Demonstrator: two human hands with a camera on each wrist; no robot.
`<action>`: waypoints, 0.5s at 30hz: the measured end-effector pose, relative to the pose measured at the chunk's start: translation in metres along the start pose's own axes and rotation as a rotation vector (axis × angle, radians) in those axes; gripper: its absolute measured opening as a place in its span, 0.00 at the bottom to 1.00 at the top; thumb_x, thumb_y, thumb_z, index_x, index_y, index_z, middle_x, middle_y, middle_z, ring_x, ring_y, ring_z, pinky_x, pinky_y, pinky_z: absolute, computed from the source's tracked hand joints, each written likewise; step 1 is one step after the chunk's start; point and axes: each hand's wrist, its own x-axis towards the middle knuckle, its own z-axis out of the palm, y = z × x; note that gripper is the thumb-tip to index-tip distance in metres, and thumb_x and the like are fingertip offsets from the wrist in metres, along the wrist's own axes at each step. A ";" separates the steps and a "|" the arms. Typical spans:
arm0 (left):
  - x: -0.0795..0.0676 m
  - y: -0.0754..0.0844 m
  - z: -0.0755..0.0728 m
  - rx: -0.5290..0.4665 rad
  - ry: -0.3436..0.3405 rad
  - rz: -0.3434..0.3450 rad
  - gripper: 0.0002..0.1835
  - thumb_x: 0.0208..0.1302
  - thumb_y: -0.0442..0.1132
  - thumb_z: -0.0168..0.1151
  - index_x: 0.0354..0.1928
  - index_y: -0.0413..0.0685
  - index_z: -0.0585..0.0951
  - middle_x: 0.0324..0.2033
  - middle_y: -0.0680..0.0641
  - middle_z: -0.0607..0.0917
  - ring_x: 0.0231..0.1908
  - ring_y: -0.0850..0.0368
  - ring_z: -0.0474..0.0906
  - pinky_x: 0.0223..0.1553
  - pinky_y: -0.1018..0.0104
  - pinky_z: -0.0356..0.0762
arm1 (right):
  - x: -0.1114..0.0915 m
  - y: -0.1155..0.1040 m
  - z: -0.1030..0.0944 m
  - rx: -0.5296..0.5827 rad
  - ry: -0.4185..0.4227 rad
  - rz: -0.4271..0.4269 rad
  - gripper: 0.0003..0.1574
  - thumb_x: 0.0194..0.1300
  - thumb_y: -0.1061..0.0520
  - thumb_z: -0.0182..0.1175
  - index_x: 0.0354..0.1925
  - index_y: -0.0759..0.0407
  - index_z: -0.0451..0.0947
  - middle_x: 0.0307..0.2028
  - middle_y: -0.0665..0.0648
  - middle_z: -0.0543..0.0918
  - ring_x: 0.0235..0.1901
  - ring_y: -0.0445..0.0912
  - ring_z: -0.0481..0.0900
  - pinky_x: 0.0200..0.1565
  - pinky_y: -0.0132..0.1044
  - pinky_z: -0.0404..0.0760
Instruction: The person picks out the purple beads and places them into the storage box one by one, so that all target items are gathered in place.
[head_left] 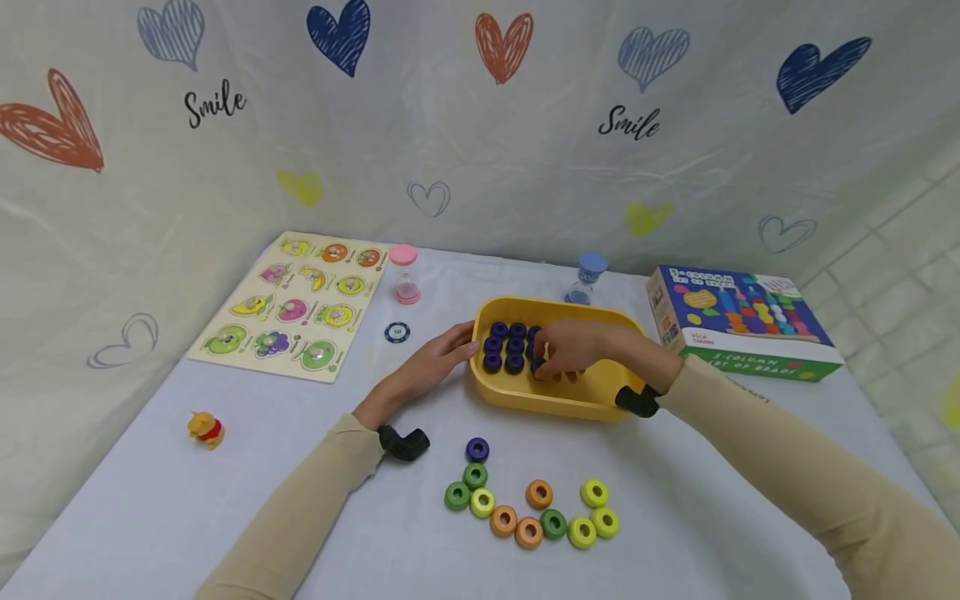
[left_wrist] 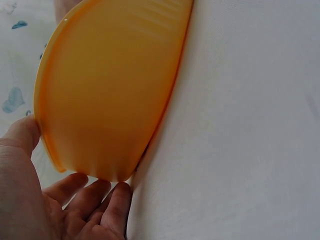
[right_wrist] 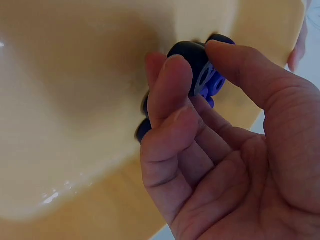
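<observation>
A yellow tray (head_left: 555, 406) stands on the table with rows of dark purple ring beads (head_left: 514, 344) in its left part. My right hand (head_left: 581, 346) reaches into it, and in the right wrist view the thumb and fingers pinch one dark purple bead (right_wrist: 192, 60) close beside the others. Its other fingers (right_wrist: 170, 140) are bent in toward the palm. My left hand (head_left: 435, 358) is at the tray's left end. The left wrist view has its fingertips (left_wrist: 120, 195) against the outer wall and the thumb up by the rim.
Loose purple, green, yellow and orange ring beads (head_left: 528, 532) lie in a curve before the tray. Around it are a fruit puzzle board (head_left: 281, 308), a pink sand timer (head_left: 405, 275), a blue sand timer (head_left: 587, 279), a chip (head_left: 397, 332), a bear figure (head_left: 206, 429) and a bead-set box (head_left: 742, 321).
</observation>
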 end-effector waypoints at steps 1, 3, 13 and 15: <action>0.000 0.000 0.000 0.001 0.001 0.001 0.31 0.68 0.51 0.44 0.69 0.46 0.53 0.65 0.47 0.59 0.64 0.60 0.54 0.63 0.63 0.52 | 0.000 0.000 0.000 0.002 -0.002 0.000 0.22 0.60 0.50 0.58 0.48 0.62 0.72 0.27 0.55 0.80 0.21 0.45 0.77 0.27 0.33 0.76; 0.000 0.001 0.000 0.005 0.003 0.004 0.31 0.68 0.51 0.44 0.68 0.46 0.53 0.65 0.47 0.59 0.64 0.59 0.54 0.63 0.63 0.53 | -0.001 0.000 0.000 0.006 -0.005 0.001 0.22 0.60 0.50 0.58 0.48 0.62 0.71 0.26 0.55 0.80 0.21 0.45 0.77 0.26 0.33 0.76; 0.001 -0.001 0.000 -0.010 -0.001 0.002 0.31 0.68 0.51 0.44 0.68 0.46 0.53 0.66 0.46 0.59 0.64 0.59 0.53 0.63 0.61 0.52 | 0.001 -0.005 0.002 -0.006 -0.020 0.031 0.23 0.61 0.50 0.58 0.50 0.62 0.69 0.27 0.55 0.80 0.23 0.47 0.80 0.27 0.35 0.78; 0.001 -0.001 0.000 -0.010 -0.003 0.006 0.31 0.68 0.51 0.44 0.68 0.46 0.53 0.66 0.46 0.59 0.64 0.58 0.53 0.63 0.61 0.53 | 0.001 -0.006 0.002 -0.008 -0.014 0.031 0.23 0.61 0.50 0.58 0.49 0.62 0.69 0.27 0.55 0.80 0.22 0.47 0.80 0.27 0.35 0.78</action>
